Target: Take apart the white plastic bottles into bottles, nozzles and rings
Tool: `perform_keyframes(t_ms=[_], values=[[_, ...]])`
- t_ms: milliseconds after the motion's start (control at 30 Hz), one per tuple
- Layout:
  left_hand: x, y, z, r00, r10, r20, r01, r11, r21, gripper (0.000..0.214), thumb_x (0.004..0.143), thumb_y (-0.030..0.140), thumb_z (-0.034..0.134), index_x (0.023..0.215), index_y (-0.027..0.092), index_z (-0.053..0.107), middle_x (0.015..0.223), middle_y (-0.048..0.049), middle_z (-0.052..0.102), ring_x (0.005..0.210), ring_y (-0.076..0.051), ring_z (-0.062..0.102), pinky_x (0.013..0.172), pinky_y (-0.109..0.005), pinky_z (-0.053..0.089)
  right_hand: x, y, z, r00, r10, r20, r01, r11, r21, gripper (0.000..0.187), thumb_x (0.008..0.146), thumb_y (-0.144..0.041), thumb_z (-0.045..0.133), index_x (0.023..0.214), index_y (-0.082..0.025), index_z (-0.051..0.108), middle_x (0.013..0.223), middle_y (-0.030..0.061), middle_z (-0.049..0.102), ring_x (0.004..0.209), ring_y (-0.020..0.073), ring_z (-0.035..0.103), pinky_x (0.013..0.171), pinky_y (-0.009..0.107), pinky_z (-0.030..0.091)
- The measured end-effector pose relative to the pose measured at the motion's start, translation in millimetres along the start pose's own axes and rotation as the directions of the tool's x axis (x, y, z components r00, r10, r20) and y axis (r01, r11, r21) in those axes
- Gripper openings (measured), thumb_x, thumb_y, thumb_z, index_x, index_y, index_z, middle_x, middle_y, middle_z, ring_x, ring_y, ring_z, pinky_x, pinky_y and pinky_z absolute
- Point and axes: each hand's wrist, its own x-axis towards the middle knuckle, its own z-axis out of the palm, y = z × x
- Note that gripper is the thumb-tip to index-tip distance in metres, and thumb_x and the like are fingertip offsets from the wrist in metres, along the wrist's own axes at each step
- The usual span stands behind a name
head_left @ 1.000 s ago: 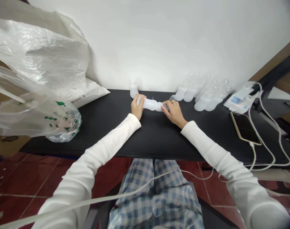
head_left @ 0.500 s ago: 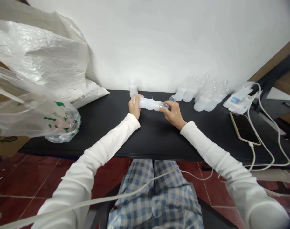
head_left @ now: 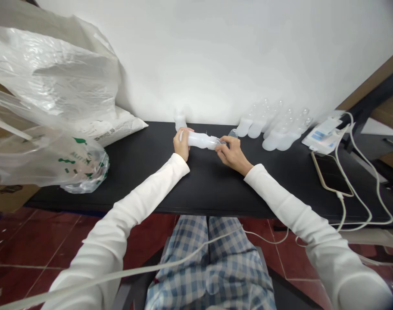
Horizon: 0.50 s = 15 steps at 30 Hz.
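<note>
Head view: my left hand point(head_left: 182, 145) stays closed around the frosted plastic bottle point(head_left: 201, 140), while my right hand point(head_left: 233, 153) has shifted slightly, its curled fingers pinching the neck end.

The head-worn camera looks forward and down from above the person's lap, over the checked trousers point(head_left: 209, 262) toward the black surface point(head_left: 135, 189) and the white wall point(head_left: 216, 56) behind it. Its wide view sits close, with the left hand point(head_left: 182, 145) and right hand point(head_left: 233, 155) near frame centre.
</note>
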Motion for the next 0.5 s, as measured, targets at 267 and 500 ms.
perform_keyframes(t_ms=[267, 500], values=[[-1.6, -2.7, -1.4, 0.995, 0.086, 0.056, -0.091, 0.991, 0.098, 0.048, 0.089, 0.066, 0.055, 0.083, 0.02, 0.067, 0.078, -0.0033, 0.065, 0.065, -0.014, 0.059, 0.057, -0.026, 0.048, 7.1, -4.2, -9.3, 0.976, 0.209, 0.056, -0.214, 0.97, 0.112, 0.031, 0.1, -0.041, 0.044, 0.118, -0.017, 0.053, 0.108, 0.0123, 0.064, 0.098, 0.0272, 0.057, 0.089, 0.044, 0.04], [1.0, -0.2, -3.6, 0.995, 0.089, 0.041, -0.094, 0.989, 0.115, 0.038, 0.089, 0.057, 0.059, 0.082, 0.021, 0.067, 0.087, -0.0047, 0.07, 0.088, -0.019, 0.066, 0.073, -0.029, 0.055, 6.7, -1.6, -5.0, 0.93, 0.24, 0.278, -0.288, 0.946, 0.148, 0.034, 0.105, -0.042, 0.038, 0.119, -0.018, 0.056, 0.099, 0.0088, 0.067, 0.091, 0.0239, 0.059, 0.092, 0.041, 0.037]])
